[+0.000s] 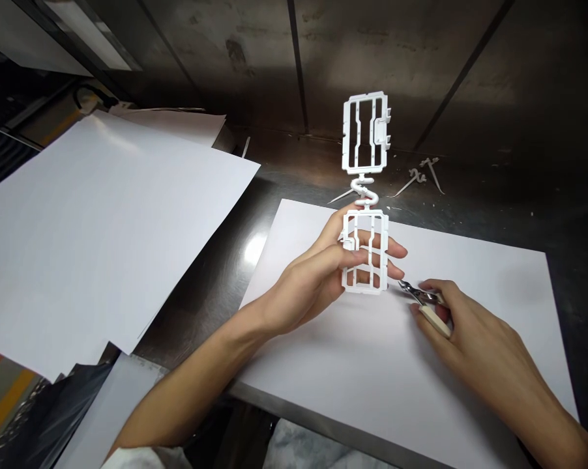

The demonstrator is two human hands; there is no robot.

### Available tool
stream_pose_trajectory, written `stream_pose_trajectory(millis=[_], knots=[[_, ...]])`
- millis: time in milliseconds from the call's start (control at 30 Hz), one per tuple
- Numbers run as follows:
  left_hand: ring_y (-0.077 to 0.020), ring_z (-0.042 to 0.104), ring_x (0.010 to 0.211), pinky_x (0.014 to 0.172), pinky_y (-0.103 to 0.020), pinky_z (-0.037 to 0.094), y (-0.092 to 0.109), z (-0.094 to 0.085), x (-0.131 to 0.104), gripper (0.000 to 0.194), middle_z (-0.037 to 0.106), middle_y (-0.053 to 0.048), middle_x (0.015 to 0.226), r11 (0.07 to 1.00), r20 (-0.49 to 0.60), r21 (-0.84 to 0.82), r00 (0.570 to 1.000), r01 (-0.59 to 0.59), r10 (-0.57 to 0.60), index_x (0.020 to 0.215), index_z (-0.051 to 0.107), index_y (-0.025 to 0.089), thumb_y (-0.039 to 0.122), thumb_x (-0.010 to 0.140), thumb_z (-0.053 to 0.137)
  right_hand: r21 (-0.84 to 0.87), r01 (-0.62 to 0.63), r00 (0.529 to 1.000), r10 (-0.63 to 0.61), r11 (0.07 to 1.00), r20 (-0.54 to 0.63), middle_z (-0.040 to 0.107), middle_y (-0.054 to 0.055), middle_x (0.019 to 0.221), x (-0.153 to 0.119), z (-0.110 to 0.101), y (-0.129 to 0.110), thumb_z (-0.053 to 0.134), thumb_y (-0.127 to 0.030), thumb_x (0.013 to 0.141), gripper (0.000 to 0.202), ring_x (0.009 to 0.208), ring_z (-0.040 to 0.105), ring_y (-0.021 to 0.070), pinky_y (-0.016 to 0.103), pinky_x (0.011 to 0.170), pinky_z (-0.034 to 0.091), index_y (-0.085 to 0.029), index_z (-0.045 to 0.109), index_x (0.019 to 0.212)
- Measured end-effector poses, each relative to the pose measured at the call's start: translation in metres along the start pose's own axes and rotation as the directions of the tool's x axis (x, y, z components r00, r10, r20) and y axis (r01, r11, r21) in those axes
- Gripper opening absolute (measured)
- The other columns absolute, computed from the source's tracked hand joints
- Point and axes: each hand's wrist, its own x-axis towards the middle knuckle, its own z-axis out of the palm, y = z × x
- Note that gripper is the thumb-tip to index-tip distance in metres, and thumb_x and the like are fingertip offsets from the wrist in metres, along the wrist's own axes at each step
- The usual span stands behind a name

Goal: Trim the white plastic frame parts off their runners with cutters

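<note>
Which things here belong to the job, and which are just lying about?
In use:
paired white plastic rectangular frames, in the left hand
silver metal nippers with cream handles, in the right hand
white rectangular sheet beneath the hands

Apparently lying about:
thin white plastic scraps, at the back
large white sheets, at left

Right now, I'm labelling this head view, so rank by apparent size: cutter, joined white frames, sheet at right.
1. Sheet at right
2. Joined white frames
3. Cutter
</note>
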Motion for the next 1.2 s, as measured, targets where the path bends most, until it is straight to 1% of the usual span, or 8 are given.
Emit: stream_pose_trajectory(millis=[133, 300, 367, 500, 600, 867, 1100, 1200], knots=[[-0.0246, 0.071, 0.112, 0.099, -0.037, 0.053, 0.0, 0.001, 0.0, 0.045, 0.072, -0.009, 0.126, 1.0, 0.011, 0.015, 1.0, -0.011, 0.011, 0.148, 0.051, 0.027, 0.021, 0.104, 0.06, 0.002, -0.016, 1.0, 0.016, 1.0, 0.01, 0.069, 0.001, 0.096, 0.001, -0.001, -0.002, 0.051, -0.06, 0.107, 0.04, 0.081, 0.07, 0.0275, 0.033, 0.063, 0.043, -0.033, 0.059, 0.134], [-0.024, 0.073, 0.097, 0.094, -0.04, 0.06, -0.007, 0.001, 0.004, 0.048, 0.074, -0.009, 0.112, 0.994, -0.082, 0.105, 0.996, -0.028, 0.037, 0.154, 0.049, 0.028, 0.058, 0.117, 0.043, 0.153, -0.048, 0.996, 0.058, 0.987, -0.065, 0.07, 0.001, 0.094, 0.002, -0.01, -0.011, 0.056, -0.061, 0.107, 0.037, 0.075, 0.067, 0.0254, 0.034, 0.066, 0.045, -0.03, 0.065, 0.126], [-0.0229, 0.073, 0.089, 0.088, -0.04, 0.063, -0.01, 0.001, 0.004, 0.052, 0.073, -0.008, 0.107, 0.979, -0.11, 0.2, 0.993, -0.026, 0.049, 0.151, 0.051, 0.027, 0.064, 0.117, 0.038, 0.268, -0.062, 0.992, 0.09, 0.961, -0.091, 0.071, 0.001, 0.093, 0.002, -0.016, -0.014, 0.057, -0.061, 0.108, 0.036, 0.075, 0.065, 0.0245, 0.034, 0.067, 0.046, -0.029, 0.068, 0.121], [-0.0148, 0.068, 0.082, 0.077, -0.026, 0.059, -0.014, 0.003, 0.002, 0.031, 0.072, -0.004, 0.106, 0.857, -0.084, 0.514, 0.996, 0.025, 0.021, 0.127, 0.059, 0.023, 0.051, 0.116, 0.055, 0.457, -0.109, 0.993, 0.078, 0.883, 0.087, 0.072, 0.003, 0.099, -0.001, -0.027, -0.018, 0.054, -0.061, 0.115, 0.039, 0.091, 0.068, 0.0271, 0.032, 0.067, 0.046, -0.026, 0.071, 0.114], [-0.0122, 0.065, 0.078, 0.07, -0.022, 0.057, -0.015, 0.006, -0.001, 0.021, 0.074, -0.001, 0.104, 0.752, -0.025, 0.659, 1.0, 0.018, -0.003, 0.119, 0.061, 0.022, 0.042, 0.117, 0.057, 0.503, -0.098, 0.983, 0.006, 0.858, 0.182, 0.069, 0.004, 0.095, -0.003, -0.03, -0.019, 0.056, -0.062, 0.116, 0.042, 0.09, 0.064, 0.0276, 0.033, 0.068, 0.045, -0.024, 0.066, 0.102], [-0.0093, 0.067, 0.076, 0.064, -0.019, 0.055, -0.012, 0.008, -0.001, 0.008, 0.076, 0.005, 0.104, 0.701, 0.018, 0.71, 0.992, 0.073, -0.122, 0.107, 0.067, 0.022, 0.029, 0.112, 0.066, 0.514, -0.041, 0.969, -0.09, 0.857, 0.228, 0.042, -0.004, 0.076, -0.004, -0.032, -0.021, 0.059, -0.054, 0.118, 0.044, 0.069, 0.04, 0.0184, 0.032, 0.061, 0.032, -0.024, 0.049, 0.088], [-0.0068, 0.065, 0.073, 0.062, -0.018, 0.051, -0.013, 0.007, 0.0, 0.008, 0.077, 0.006, 0.099, 0.623, 0.048, 0.781, 0.99, 0.047, -0.135, 0.106, 0.069, 0.021, 0.025, 0.112, 0.065, 0.52, -0.056, 0.959, -0.098, 0.852, 0.264, 0.061, 0.0, 0.08, -0.005, -0.04, -0.033, 0.057, -0.053, 0.115, 0.034, 0.073, 0.056, 0.0235, 0.032, 0.061, 0.038, -0.024, 0.063, 0.099], [-0.005, 0.063, 0.068, 0.058, -0.018, 0.049, -0.015, 0.008, 0.001, 0.014, 0.076, 0.008, 0.094, 0.586, 0.066, 0.81, 0.992, 0.012, -0.111, 0.103, 0.069, 0.02, 0.026, 0.114, 0.061, 0.524, -0.074, 0.952, -0.096, 0.848, 0.29, 0.061, 0.001, 0.081, -0.005, -0.041, -0.035, 0.057, -0.053, 0.115, 0.035, 0.074, 0.056, 0.0237, 0.032, 0.063, 0.039, -0.024, 0.064, 0.098]])
